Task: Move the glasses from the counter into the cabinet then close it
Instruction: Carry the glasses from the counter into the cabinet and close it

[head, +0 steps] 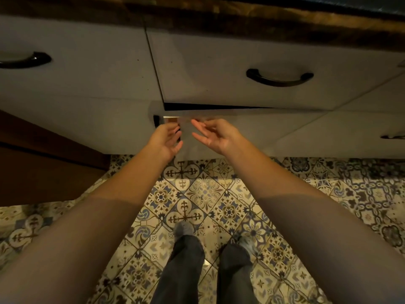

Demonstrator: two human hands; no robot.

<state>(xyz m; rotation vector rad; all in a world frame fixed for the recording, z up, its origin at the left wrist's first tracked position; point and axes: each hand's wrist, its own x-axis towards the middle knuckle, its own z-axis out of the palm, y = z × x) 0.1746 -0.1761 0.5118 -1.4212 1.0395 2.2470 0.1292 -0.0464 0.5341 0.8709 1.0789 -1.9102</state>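
No glasses are in view. I look down at the grey lower cabinet door under the drawer. The door stands slightly ajar, with a dark gap and a thin lit strip at its top left corner. My left hand is at that corner, palm turned right, fingers apart and holding nothing. My right hand hovers just in front of the door's upper left part, fingers spread and empty. The inside of the cabinet is hidden.
A dark wooden counter edge runs along the top. Two drawers carry black curved handles. Another grey door is on the right with a handle. A brown panel is at the left. Patterned tile floor and my feet are below.
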